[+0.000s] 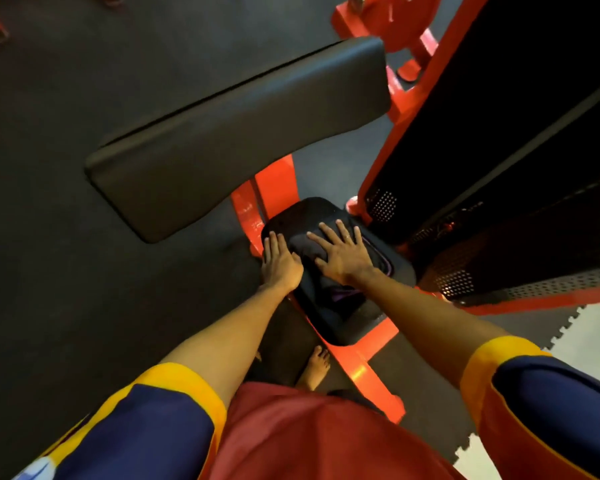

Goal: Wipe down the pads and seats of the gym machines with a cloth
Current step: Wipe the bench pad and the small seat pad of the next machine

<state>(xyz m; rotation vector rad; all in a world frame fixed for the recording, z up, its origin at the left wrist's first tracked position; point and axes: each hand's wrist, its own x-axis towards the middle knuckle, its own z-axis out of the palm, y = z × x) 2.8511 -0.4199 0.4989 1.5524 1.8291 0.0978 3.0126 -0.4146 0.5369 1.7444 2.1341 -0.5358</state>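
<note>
Dark rubber gym floor (49,98) all over the left side. Big black pad (236,133) slanting across upper centre, bolted to an orange-red frame (274,181). Just below centre, small black seat (329,323) with a dark cloth (305,249) bunched on top. Left hand (281,263) flat at the seat's left edge, fingers straight and together. Right hand (343,254) pressing on the cloth, fingers spread apart. Black perforated machine housing (499,150) filling the right.

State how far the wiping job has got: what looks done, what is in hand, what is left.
Done: nothing shows as finished. In hand: the right hand presses the dark cloth flat on the seat; the left hand rests at its edge. Left: the long pad, untouched.
</note>
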